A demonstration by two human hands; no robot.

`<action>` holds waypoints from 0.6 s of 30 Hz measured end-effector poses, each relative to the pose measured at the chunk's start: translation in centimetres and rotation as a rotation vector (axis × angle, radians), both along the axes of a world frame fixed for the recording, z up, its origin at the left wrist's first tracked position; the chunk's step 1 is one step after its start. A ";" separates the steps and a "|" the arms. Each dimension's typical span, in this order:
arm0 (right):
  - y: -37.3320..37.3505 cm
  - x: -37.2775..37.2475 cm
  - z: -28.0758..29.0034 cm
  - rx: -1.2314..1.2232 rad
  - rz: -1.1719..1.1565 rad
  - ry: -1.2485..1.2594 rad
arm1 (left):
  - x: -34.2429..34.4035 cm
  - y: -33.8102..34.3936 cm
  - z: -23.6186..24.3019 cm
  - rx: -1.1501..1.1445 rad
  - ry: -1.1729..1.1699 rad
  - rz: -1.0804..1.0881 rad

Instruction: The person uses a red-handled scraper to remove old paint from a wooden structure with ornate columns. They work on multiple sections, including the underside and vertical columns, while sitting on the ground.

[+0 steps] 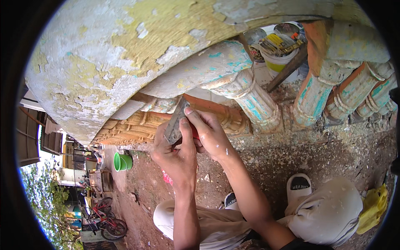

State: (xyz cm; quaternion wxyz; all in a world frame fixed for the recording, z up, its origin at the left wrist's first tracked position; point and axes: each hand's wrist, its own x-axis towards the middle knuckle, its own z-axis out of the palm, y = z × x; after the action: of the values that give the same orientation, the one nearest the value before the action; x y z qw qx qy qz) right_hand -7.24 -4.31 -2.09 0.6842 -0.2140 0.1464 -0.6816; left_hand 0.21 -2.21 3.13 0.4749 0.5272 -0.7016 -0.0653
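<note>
Both of my hands meet in front of the railing, closed on a paint scraper with a flat, grey, worn metal blade. My left hand has its thumb pressed on the blade, its fingers curled behind. My right hand pinches the blade's other edge, its thumb near the blade's upper end. A bit of red, perhaps the handle, shows between the hands; most of that part is hidden. White flecks dot my right wrist. Just beyond stands a baluster with peeling white and turquoise paint over orange.
A thick rail with flaking yellow and white paint arches overhead. Paint chips litter the dirt ground. Behind the balusters sits a bucket of tools. A green bucket, a bicycle and a yellow plastic bag are around.
</note>
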 end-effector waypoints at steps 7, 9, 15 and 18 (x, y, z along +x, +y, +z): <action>-0.6 0.8 -0.2 0.027 0.068 -0.091 | 0.3 -0.6 0.3 -0.056 -0.076 0.013; -1.3 0.6 0.5 0.012 0.023 -0.116 | -0.2 -0.6 0.6 -0.087 -0.114 0.020; -1.2 -0.6 2.3 -0.016 0.066 -0.186 | -0.8 0.4 2.0 -0.084 -0.086 0.056; 1.3 -0.8 1.7 0.024 -0.018 -0.168 | -0.7 0.7 2.1 -0.096 -0.122 0.049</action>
State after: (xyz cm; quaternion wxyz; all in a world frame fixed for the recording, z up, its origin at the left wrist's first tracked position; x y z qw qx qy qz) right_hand -8.05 -3.05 -0.42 0.6905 -0.1463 0.0985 -0.7015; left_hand -0.49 -1.51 5.27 0.4576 0.5239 -0.7183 0.0123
